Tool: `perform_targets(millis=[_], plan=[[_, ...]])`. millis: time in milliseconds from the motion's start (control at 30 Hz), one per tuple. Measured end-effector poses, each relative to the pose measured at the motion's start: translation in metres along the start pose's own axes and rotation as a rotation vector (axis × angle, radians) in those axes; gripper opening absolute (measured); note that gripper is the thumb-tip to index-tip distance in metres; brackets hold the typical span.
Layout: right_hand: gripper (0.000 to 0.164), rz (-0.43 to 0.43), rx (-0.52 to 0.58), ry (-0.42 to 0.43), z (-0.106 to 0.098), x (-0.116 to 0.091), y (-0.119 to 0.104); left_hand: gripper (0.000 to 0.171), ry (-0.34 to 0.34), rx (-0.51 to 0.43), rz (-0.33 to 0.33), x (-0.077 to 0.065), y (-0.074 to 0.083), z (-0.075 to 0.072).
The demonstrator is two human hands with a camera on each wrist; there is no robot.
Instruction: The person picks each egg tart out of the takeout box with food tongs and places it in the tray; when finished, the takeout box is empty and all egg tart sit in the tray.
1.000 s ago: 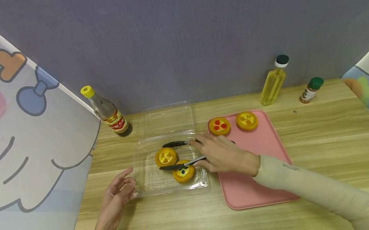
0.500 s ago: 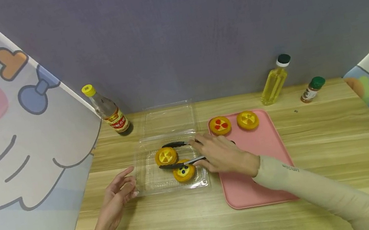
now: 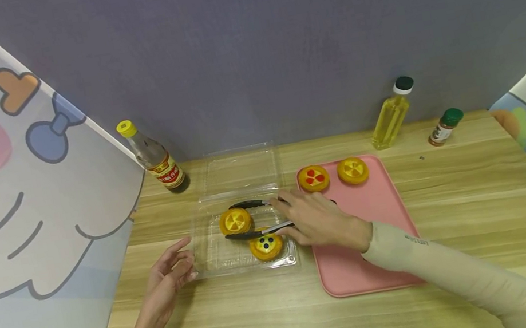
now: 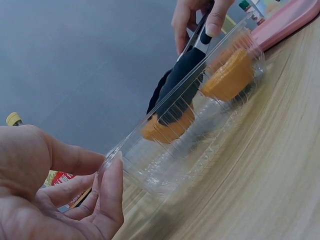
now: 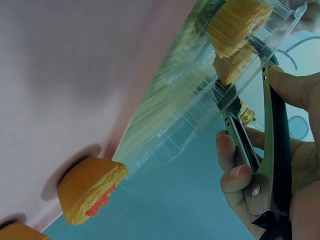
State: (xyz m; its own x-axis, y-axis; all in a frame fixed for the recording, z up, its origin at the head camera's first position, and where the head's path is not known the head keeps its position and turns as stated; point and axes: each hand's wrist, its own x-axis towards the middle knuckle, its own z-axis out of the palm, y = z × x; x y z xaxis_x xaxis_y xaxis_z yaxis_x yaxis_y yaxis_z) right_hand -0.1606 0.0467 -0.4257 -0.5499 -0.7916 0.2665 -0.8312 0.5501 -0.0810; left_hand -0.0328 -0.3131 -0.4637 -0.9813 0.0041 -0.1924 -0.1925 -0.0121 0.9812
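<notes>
My right hand holds black-tipped metal tongs over a clear plastic clamshell box. The tongs' tips are spread to either side of an egg tart with yellow fruit wedges; whether they press on it I cannot tell. In front and to its right, inside the box too, lies a tart with dark berries. My left hand pinches the box's left rim between thumb and finger, plain in the left wrist view. The box's lid lies folded back toward the wall.
A pink tray right of the box bears a red-topped tart and a yellow-topped tart. Behind stand a yellow-capped sauce bottle, an oil bottle and a green-capped spice jar, near the grey wall.
The berry tart has shifted slightly right and toward the front. The tongs and the wedge-topped tart have moved a little back and left. My left hand has stayed put.
</notes>
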Motion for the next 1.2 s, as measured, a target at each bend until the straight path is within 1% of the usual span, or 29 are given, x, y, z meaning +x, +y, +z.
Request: perform_targets(millis=[233,467,800,1000,1200], plan=[[0.067,0.018,0.003,-0.001,-0.004,-0.005,0.001,0.057,0.007,0.011,-0.011,0.000,0.000,0.002],[0.068,0.054,0.042,0.004,-0.010,-0.013,0.003,0.056,-0.001,0.010,-0.015,-0.001,0.000,0.002],[0.073,0.076,0.039,0.090,-0.014,-0.028,0.009,0.058,0.016,0.021,-0.024,0.000,0.000,0.000],[0.070,0.111,0.034,0.104,-0.017,-0.038,0.012,0.058,0.007,0.023,-0.023,-0.001,0.000,-0.001],[0.073,0.157,0.031,0.123,-0.020,-0.050,0.016,0.058,0.008,0.018,-0.023,0.000,0.001,-0.001]])
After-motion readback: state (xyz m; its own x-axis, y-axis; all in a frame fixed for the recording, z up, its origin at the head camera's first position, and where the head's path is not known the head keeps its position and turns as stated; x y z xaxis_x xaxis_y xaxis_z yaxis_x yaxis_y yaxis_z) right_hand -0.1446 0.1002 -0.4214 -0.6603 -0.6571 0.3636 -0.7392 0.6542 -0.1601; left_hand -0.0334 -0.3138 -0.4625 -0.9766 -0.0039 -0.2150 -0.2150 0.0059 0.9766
